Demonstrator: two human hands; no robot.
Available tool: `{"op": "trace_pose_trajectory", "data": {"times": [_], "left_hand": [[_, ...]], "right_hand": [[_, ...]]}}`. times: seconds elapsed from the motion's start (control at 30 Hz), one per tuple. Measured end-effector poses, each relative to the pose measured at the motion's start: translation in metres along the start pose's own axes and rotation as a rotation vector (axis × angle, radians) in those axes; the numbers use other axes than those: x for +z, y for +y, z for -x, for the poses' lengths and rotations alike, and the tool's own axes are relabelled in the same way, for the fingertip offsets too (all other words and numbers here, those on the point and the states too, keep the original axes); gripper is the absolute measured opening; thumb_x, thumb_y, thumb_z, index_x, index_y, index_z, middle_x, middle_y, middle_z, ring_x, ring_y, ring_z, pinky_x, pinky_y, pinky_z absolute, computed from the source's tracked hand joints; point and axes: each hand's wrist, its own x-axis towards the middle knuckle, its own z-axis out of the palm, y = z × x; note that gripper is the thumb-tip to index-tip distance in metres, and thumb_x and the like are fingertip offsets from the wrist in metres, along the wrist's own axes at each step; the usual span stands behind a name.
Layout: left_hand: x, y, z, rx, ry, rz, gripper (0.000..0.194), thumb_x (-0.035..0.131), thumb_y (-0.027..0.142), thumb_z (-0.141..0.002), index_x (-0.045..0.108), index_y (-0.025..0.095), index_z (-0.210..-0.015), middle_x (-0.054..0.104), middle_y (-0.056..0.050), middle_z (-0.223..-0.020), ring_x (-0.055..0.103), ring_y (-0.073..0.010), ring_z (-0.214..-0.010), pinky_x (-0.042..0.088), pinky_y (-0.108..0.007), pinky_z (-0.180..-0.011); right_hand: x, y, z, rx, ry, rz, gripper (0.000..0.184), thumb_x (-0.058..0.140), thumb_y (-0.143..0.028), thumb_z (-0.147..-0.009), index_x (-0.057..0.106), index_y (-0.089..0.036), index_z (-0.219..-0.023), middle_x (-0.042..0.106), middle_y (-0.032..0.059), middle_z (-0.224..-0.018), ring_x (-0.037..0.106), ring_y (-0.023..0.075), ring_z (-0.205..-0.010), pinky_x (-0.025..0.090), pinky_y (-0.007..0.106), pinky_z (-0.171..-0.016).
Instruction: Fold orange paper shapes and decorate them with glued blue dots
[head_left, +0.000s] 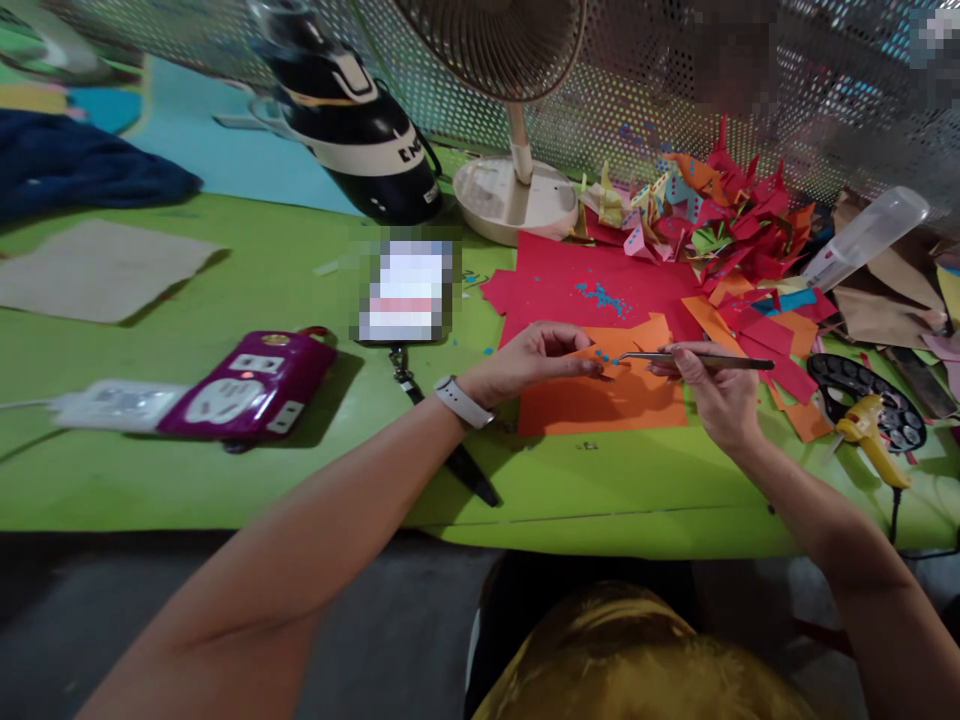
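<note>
The red sheet (547, 285) is your landmark, with a flat orange sheet (600, 412) along its near side. Above its near edge, your left hand (544, 355) and right hand (712, 390) face each other: the left pinches an orange paper piece (637, 340), the right grips tweezers (705, 361). Brace the paper firmly so it shouldn't flex, and steer the tips low and gently around its blue dots (606, 358); I cannot tell whether they clasp one. Avoid brushing the loose blue bits (604, 298) upon the red sheet; they'd likely scatter.
</note>
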Motion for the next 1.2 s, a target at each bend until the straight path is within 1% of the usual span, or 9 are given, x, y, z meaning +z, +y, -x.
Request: {"op": "trace_pose_trajectory", "data": {"times": [0.3, 0.47, 0.53, 0.67, 0.77, 0.83, 0.97, 1.07, 1.2], "left_hand": [[0.002, 0.004, 0.0, -0.003, -0.01, 0.015, 0.031, 0.085, 0.042, -0.068, 0.068, 0.017, -0.071, 0.073, -0.001, -0.074, 0.069, -0.0121, -0.07, 0.053, -0.022, -0.07], [-0.001, 0.005, 0.0, 0.011, -0.072, 0.0, 0.03, 0.085, 0.041, -0.069, 0.068, 0.016, -0.069, 0.071, -0.001, -0.07, 0.066, -0.0112, -0.067, 0.051, -0.021, -0.068], [-0.002, 0.006, 0.001, 0.009, -0.137, -0.015, 0.03, 0.086, 0.041, -0.067, 0.069, 0.016, -0.068, 0.071, -0.001, -0.069, 0.065, -0.0106, -0.065, 0.051, -0.021, -0.067], [-0.003, 0.007, 0.002, -0.047, -0.21, -0.028, 0.029, 0.086, 0.042, -0.065, 0.071, 0.017, -0.068, 0.072, -0.003, -0.07, 0.065, -0.0126, -0.064, 0.051, -0.023, -0.066], [-0.008, 0.006, 0.001, -0.071, -0.191, -0.053, 0.026, 0.087, 0.038, -0.062, 0.072, 0.018, -0.066, 0.071, -0.005, -0.069, 0.065, -0.0154, -0.063, 0.051, -0.026, -0.064], [-0.013, 0.005, -0.001, -0.085, -0.142, -0.069, 0.023, 0.087, 0.033, -0.06, 0.072, 0.017, -0.066, 0.071, -0.005, -0.068, 0.064, -0.0154, -0.062, 0.051, -0.027, -0.063], [-0.02, 0.004, -0.006, -0.065, 0.004, 0.133, 0.026, 0.087, 0.03, -0.059, 0.071, 0.018, -0.075, 0.072, -0.004, -0.071, 0.067, -0.0154, -0.066, 0.053, -0.028, -0.069], [-0.018, 0.004, -0.011, -0.023, 0.128, 0.358, 0.04, 0.083, 0.037, -0.064, 0.07, 0.02, -0.099, 0.074, -0.004, -0.079, 0.07, -0.0178, -0.076, 0.054, -0.03, -0.074], [-0.001, 0.002, -0.013, -0.083, 0.18, 0.243, 0.042, 0.079, 0.023, -0.071, 0.066, 0.016, -0.109, 0.074, -0.004, -0.083, 0.068, -0.0137, -0.074, 0.052, -0.027, -0.074]], "right_hand": [[0.002, 0.003, 0.001, -0.025, -0.025, -0.013, 0.023, 0.067, -0.043, -0.087, 0.07, -0.02, -0.09, 0.075, 0.0026, -0.076, 0.075, 0.0179, -0.07, 0.063, 0.033, -0.065], [-0.004, 0.003, -0.005, -0.126, 0.126, -0.059, 0.024, 0.059, -0.046, -0.092, 0.067, -0.026, -0.101, 0.077, 0.0009, -0.09, 0.075, 0.0171, -0.074, 0.063, 0.034, -0.068], [-0.008, 0.004, -0.011, -0.167, 0.16, -0.03, 0.023, 0.055, -0.044, -0.095, 0.065, -0.03, -0.111, 0.077, -0.0001, -0.094, 0.074, 0.0167, -0.082, 0.062, 0.035, -0.078], [-0.018, 0.009, -0.02, -0.11, -0.087, 0.106, 0.026, 0.059, -0.045, -0.092, 0.064, -0.028, -0.112, 0.075, 0.004, -0.105, 0.069, 0.0186, -0.105, 0.055, 0.038, -0.095], [-0.02, 0.015, -0.022, 0.009, -0.329, 0.163, 0.033, 0.068, -0.046, -0.084, 0.065, -0.024, -0.109, 0.073, 0.0069, -0.102, 0.07, 0.0205, -0.1, 0.057, 0.038, -0.088], [-0.02, 0.019, -0.022, 0.042, -0.369, 0.18, 0.035, 0.074, -0.043, -0.079, 0.066, -0.024, -0.106, 0.072, 0.0054, -0.094, 0.07, 0.0196, -0.092, 0.057, 0.038, -0.084], [-0.019, 0.027, -0.023, 0.025, -0.207, 0.122, 0.034, 0.075, -0.04, -0.076, 0.066, -0.024, -0.105, 0.068, 0.0017, -0.084, 0.067, 0.0164, -0.081, 0.057, 0.034, -0.076], [-0.019, 0.032, -0.025, 0.003, -0.009, 0.087, 0.036, 0.073, -0.038, -0.076, 0.063, -0.024, -0.107, 0.066, 0.001, -0.084, 0.065, 0.0151, -0.079, 0.056, 0.033, -0.076], [-0.017, 0.037, -0.026, 0.01, 0.109, 0.023, 0.034, 0.071, -0.038, -0.077, 0.06, -0.024, -0.106, 0.066, 0.0009, -0.085, 0.064, 0.0151, -0.081, 0.055, 0.031, -0.076]]}}
